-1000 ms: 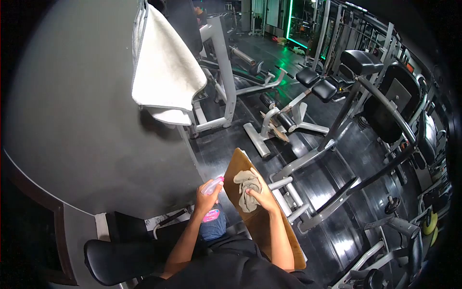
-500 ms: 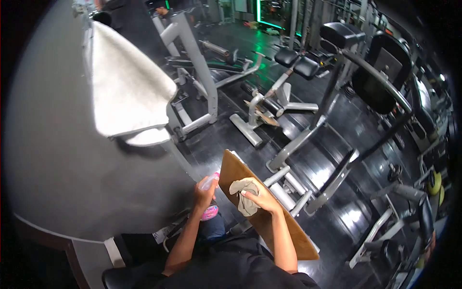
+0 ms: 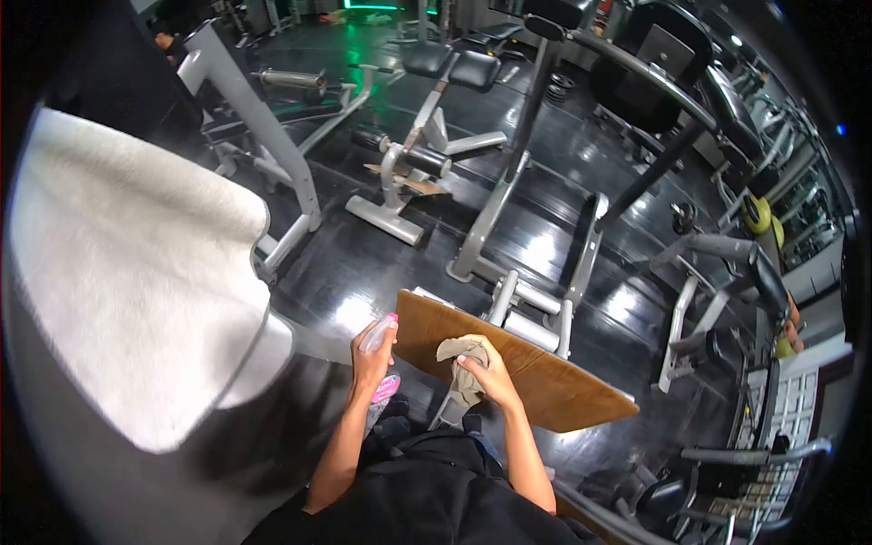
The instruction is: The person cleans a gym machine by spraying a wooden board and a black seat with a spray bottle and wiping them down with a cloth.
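My left hand [image 3: 370, 363] is wrapped round a spray bottle [image 3: 386, 389] with a pink and white head and a pink label. The fingers cover its neck. To the right, my right hand [image 3: 493, 374] grips a crumpled beige cloth [image 3: 466, 391], part of which hangs below the fingers. Behind the cloth is a brown wooden board [image 3: 554, 381], tilted and mounted on a grey metal frame; the cloth overlaps the board's near side in this view. The bottle's head is close to the board's left end.
A white towel [image 3: 136, 272] hangs large at the left. Beyond the board stand a padded machine with a black backrest [image 3: 658, 68], a bench with two black seat pads [image 3: 474, 70] and a slanted grey post [image 3: 259, 113]. Dark glossy flooring [image 3: 318, 263] lies between them.
My view has turned right and come nearer the towel, which looms larger at left. The board appears more level. Both hands keep their hold on the bottle and cloth.
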Available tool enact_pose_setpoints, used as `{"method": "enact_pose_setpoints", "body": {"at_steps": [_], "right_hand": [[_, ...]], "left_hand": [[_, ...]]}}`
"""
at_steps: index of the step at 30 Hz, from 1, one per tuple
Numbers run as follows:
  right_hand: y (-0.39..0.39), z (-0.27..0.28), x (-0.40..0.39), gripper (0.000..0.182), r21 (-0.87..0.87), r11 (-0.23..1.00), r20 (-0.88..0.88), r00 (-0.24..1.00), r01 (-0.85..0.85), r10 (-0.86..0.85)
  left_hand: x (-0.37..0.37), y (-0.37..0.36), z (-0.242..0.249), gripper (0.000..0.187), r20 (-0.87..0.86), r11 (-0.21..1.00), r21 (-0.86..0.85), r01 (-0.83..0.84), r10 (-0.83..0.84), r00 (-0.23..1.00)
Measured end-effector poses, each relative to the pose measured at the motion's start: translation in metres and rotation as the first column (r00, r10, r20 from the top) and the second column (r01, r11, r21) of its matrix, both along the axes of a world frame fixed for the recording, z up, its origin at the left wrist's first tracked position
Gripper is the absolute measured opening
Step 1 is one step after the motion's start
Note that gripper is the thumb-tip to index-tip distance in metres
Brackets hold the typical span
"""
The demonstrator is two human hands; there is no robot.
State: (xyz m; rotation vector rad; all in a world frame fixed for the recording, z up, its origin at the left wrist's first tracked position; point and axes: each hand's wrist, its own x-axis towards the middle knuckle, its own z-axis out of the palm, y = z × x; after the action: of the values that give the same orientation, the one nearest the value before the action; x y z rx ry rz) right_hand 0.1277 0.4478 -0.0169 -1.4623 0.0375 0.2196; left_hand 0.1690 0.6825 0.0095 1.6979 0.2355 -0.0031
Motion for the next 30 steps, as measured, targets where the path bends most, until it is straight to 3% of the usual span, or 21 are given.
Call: {"method": "enact_pose_setpoints", "body": {"at_steps": [7, 9, 13, 15, 17, 21, 26, 30], "right_hand": [[0.031, -0.012, -0.041, 0.036, 0.007, 0.925, -0.072, 0.923, 0.379, -0.378], [0.036, -0.025, -0.048, 0.044, 0.298, 0.825, -0.099, 0.875, 0.48, -0.474], [0.05, -0.035, -0.058, 0.051, 0.382, 0.749, -0.158, 0.837, 0.542, -0.524], [0.056, -0.028, -0.059, 0.05, 0.299, 0.778, -0.125, 0.831, 0.553, -0.543], [0.069, -0.016, -0.056, 0.05, 0.05, 0.816, 0.016, 0.816, 0.576, -0.578], [0.09, -0.006, -0.045, 0.06, 0.053, 0.763, 0.115, 0.755, 0.645, -0.646], [0.105, 0.006, -0.028, 0.045, -0.062, 0.681, 0.284, 0.667, 0.73, -0.689], [0.115, 0.002, -0.022, 0.041, -0.016, 0.603, 0.289, 0.581, 0.798, -0.761]], "left_hand": [[0.013, 0.021, -0.01, 0.028, 0.019, 0.977, -0.023, 0.213, -0.213, 0.977], [0.016, 0.023, -0.007, 0.028, 0.018, 0.973, 0.001, 0.229, -0.229, 0.973], [0.021, 0.032, -0.008, 0.029, 0.015, 0.958, 0.014, 0.286, -0.286, 0.958], [0.024, 0.035, -0.005, 0.029, -0.011, 0.946, -0.05, 0.319, -0.32, 0.947], [0.025, 0.037, -0.003, 0.03, 0.028, 0.932, -0.025, 0.361, -0.361, 0.932], [0.025, 0.045, 0.005, 0.03, 0.052, 0.91, -0.019, 0.415, -0.414, 0.909], [0.028, 0.054, 0.005, 0.03, 0.025, 0.892, -0.02, 0.451, -0.45, 0.892], [0.033, 0.055, -0.003, 0.031, 0.033, 0.877, -0.001, 0.48, -0.48, 0.877]]}}
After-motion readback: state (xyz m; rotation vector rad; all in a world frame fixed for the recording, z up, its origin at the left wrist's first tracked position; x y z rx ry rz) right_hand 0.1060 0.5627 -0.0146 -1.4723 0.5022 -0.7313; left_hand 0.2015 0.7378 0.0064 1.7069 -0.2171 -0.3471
